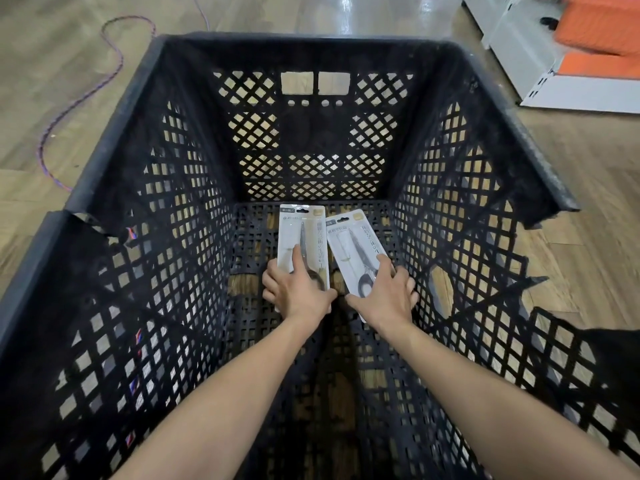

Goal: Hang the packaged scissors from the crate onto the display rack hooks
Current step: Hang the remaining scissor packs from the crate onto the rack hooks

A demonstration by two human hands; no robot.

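Two white packs of scissors lie on the floor of a deep black lattice crate (pixel 114 140). The left pack (pixel 302 226) lies almost straight, and my left hand (pixel 298 289) grips its lower end, thumb across its face and fingers curled at its left edge. The right pack (pixel 349 242) is tilted with its top to the left. My right hand (pixel 382 295) grips that pack's lower end, thumb on its face and fingers round its right edge. Both forearms reach down into the crate. No display rack hooks are in view.
The crate stands on a wooden floor. A purple cord (pixel 69 109) snakes across the floor at the left. A white shelf unit (pixel 540 81) with orange items (pixel 599 26) stands at the upper right. The crate's near right wall is broken and jagged (pixel 540 306).
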